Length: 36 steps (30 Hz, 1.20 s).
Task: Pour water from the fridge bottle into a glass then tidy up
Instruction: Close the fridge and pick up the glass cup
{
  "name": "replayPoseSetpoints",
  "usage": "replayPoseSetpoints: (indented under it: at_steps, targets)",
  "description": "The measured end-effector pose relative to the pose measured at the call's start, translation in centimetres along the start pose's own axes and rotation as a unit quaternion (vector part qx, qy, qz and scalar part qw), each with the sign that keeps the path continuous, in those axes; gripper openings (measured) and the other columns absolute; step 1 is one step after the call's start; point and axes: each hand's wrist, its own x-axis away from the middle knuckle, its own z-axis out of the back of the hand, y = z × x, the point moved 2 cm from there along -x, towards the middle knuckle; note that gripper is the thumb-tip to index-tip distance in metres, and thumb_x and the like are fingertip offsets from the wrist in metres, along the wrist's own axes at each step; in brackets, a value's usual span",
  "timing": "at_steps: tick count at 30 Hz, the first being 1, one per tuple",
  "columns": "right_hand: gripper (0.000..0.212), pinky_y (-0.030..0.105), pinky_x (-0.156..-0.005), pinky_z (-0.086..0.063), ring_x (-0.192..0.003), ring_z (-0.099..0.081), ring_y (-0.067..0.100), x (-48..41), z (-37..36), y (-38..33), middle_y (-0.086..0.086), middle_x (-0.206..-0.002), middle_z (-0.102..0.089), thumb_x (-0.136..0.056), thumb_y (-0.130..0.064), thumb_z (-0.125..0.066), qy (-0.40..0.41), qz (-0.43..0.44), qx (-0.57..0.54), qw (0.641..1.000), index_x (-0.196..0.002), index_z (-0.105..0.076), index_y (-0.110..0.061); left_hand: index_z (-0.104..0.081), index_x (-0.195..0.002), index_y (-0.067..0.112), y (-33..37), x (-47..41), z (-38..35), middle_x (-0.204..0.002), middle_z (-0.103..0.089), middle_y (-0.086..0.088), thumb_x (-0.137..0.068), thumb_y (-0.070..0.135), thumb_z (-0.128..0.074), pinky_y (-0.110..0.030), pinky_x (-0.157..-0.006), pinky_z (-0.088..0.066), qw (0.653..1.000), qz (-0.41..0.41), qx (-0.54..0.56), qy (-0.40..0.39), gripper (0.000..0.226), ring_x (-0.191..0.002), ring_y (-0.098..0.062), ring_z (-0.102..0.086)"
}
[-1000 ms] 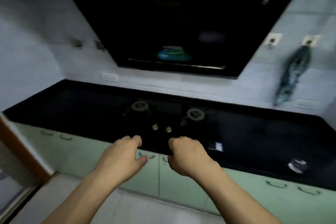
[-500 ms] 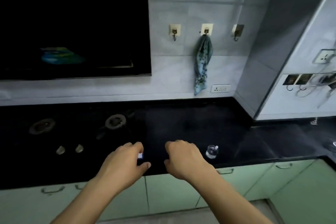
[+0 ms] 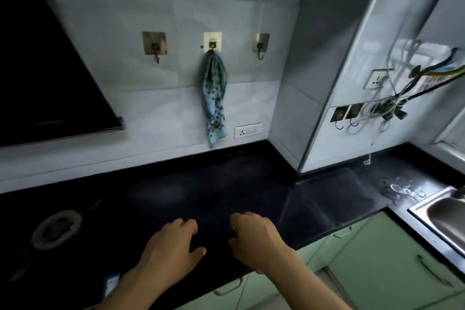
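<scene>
Left grip (image 3: 171,249) & right grip (image 3: 254,241) loosely curled, empty, over black counter (image 3: 226,184) w/ sink (image 3: 448,211) at right.

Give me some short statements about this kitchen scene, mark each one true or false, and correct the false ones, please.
1. The patterned cloth hangs from the middle one of three wall hooks. True.
2. The left hand holds a bottle. False: it holds nothing, and its fingers are loosely curled over the black counter.
3. A steel sink is set into the counter at the right. True.
4. The cabinet doors under the counter are red. False: they are light green.
5. The right hand grips the cloth. False: it holds nothing and is far from the cloth, above the counter's front edge.
</scene>
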Motion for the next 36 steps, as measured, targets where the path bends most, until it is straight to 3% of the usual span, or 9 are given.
replayPoseSetpoints:
  at_steps: [6, 10, 17, 25, 30, 36]
  targets:
    - [0.024, 0.034, -0.071, -0.039, -0.094, -0.061, 0.032, -3.8, -1.3, 6.3, 0.008, -0.105, -0.06, -0.091, -0.03, -0.058, -0.012, -0.037, -0.022, 0.999, -0.108, -0.055, -0.014, -0.053, -0.117, 0.029, 1.4, -7.7, -4.1, -0.109, -0.055, 0.01, -0.087, 0.055, -0.06, -0.027, -0.083, -0.052, 0.998, -0.026, -0.01, -0.057, 0.04, -0.099, -0.01, -0.054]
    - [0.028, 0.037, -0.079, -0.047, -0.099, -0.061, 0.031, -6.0, -3.0, 10.9, 0.006, -0.11, -0.06, -0.091, -0.031, -0.059, -0.02, -0.037, -0.053, 0.998, -0.115, -0.055, -0.016, -0.052, -0.121, 0.029, 2.6, -10.8, -7.6, -0.112, -0.054, 0.011, -0.088, 0.052, -0.06, -0.025, -0.084, -0.05, 0.998, -0.009, 0.005, -0.064, 0.041, -0.101, -0.009, -0.054]
    - [0.043, 0.04, -0.083, -0.052, -0.104, -0.062, 0.034, -10.5, -7.8, 18.5, 0.008, -0.12, -0.055, -0.092, -0.021, -0.056, -0.109, 0.02, -0.075, 0.991, -0.133, -0.044, -0.021, -0.049, -0.126, 0.028, 4.3, -13.0, -14.6, -0.121, -0.055, 0.008, -0.088, 0.046, -0.064, -0.028, -0.09, -0.051, 0.99, 0.116, 0.043, -0.073, 0.045, -0.11, -0.012, -0.056]
    - [0.06, 0.041, -0.094, -0.051, -0.116, -0.058, 0.035, -13.7, -15.0, 19.9, 0.011, -0.137, -0.047, -0.094, -0.019, -0.057, -0.233, 0.114, -0.05, 0.965, -0.147, -0.032, -0.027, -0.042, -0.129, 0.024, 5.5, -13.9, -21.8, -0.131, -0.052, -0.002, -0.081, 0.038, -0.073, -0.038, -0.094, -0.051, 0.954, 0.256, 0.081, -0.134, 0.059, -0.12, -0.023, -0.055]
    - [0.048, 0.042, -0.097, -0.05, -0.116, -0.058, 0.034, -14.7, -17.8, 19.5, 0.01, -0.136, -0.051, -0.096, -0.024, -0.056, -0.255, 0.141, -0.037, 0.956, -0.142, -0.04, -0.027, -0.043, -0.124, 0.023, 5.1, -13.7, -24.2, -0.131, -0.052, -0.001, -0.075, 0.041, -0.077, -0.039, -0.091, -0.052, 0.931, 0.317, 0.144, -0.112, 0.062, -0.117, -0.025, -0.059]
    - [0.023, 0.04, -0.09, -0.049, -0.109, -0.061, 0.033, -15.2, -18.8, 19.2, 0.009, -0.125, -0.058, -0.1, -0.026, -0.048, -0.237, 0.161, -0.023, 0.958, -0.121, -0.054, -0.018, -0.053, -0.111, 0.021, 4.3, -13.7, -25.6, -0.119, -0.06, 0.0, -0.075, 0.037, -0.078, -0.039, -0.09, -0.052, 0.923, 0.322, 0.196, -0.08, 0.046, -0.111, -0.022, -0.06]
